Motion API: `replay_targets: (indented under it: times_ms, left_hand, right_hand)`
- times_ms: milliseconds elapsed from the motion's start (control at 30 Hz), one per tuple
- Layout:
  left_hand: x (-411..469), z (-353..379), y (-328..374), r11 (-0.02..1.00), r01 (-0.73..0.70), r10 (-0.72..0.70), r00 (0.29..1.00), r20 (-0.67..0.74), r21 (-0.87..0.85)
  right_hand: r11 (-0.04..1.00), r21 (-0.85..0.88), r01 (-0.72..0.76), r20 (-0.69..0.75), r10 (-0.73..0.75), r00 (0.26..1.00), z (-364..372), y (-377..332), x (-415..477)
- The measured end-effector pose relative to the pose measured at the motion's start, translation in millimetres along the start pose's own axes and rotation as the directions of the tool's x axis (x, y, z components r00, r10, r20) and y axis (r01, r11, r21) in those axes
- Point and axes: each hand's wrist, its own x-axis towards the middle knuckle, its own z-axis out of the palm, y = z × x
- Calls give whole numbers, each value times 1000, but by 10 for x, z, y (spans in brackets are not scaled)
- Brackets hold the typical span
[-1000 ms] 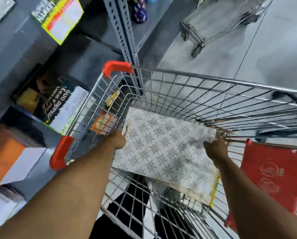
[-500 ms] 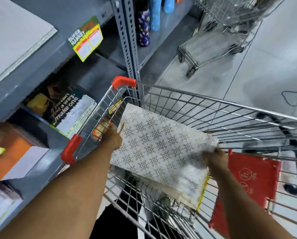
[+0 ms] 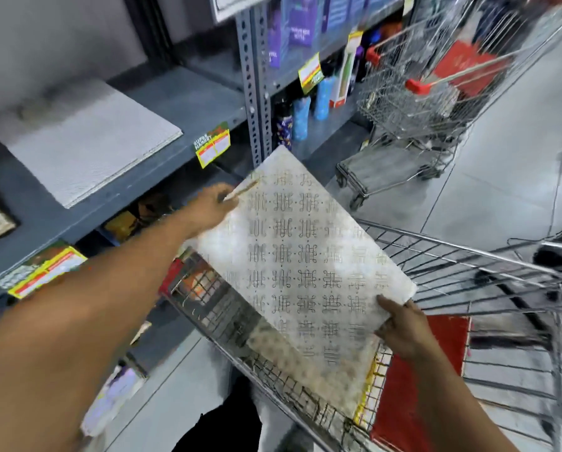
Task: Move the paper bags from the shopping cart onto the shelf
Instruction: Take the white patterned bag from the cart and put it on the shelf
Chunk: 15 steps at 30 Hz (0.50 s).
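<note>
A flat white paper bag with a dark repeating pattern (image 3: 305, 262) is held tilted above the wire shopping cart (image 3: 468, 265), its far corner pointing toward the grey metal shelf (image 3: 188, 102). My left hand (image 3: 212, 205) grips its upper left edge by the handle cord. My right hand (image 3: 400, 327) pinches its lower right corner. A red paper bag (image 3: 413, 386) lies flat in the cart under my right forearm. A white textured bag (image 3: 87, 138) lies flat on the shelf to the left.
Yellow price tags (image 3: 211, 145) hang on the shelf edges. Lower shelves hold boxed goods (image 3: 123, 223). Bottles (image 3: 300, 117) stand in the bay past the upright post. A second cart (image 3: 429, 93) with a red item stands in the aisle ahead.
Both hands have lifted the patterned bag up out of the cart and swung it left toward the shelf. The view has tilted up, showing more of the shelf.
</note>
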Motion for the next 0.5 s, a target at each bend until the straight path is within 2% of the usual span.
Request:
replay_targets:
  times_ms: [33, 67, 167, 233, 300, 400, 500]
  left_hand:
    - [-11, -95, 151, 999, -37, 37, 999, 4, -15]
    - [-30, -205, 314, 997, -74, 74, 997, 4, -11]
    - [-60, -474, 684, 987, -121, 124, 992, -17, 106]
    - [-115, -632, 886, 974, -64, 71, 997, -24, 216]
    - [-136, -766, 1007, 959, 27, -18, 999, -34, 283]
    - [-314, -1016, 1086, 985, 116, -100, 987, -122, 131]
    - [-474, -1192, 971, 971, 93, -135, 974, -183, -220]
  right_hand:
    - [996, 92, -17, 25, 15, 1000, 46, -52, -93]
    - [991, 125, -47, 111, 33, 993, 93, -93, -164]
    - [991, 124, -57, 232, 27, 972, 198, -145, -341]
    - [986, 163, -43, 279, -4, 960, 235, -210, -439]
    - [982, 189, -28, 263, -23, 965, 251, -242, -454]
    - [933, 355, -52, 326, -71, 943, 294, -319, -567]
    - [913, 408, -23, 393, -153, 907, 360, -352, -624]
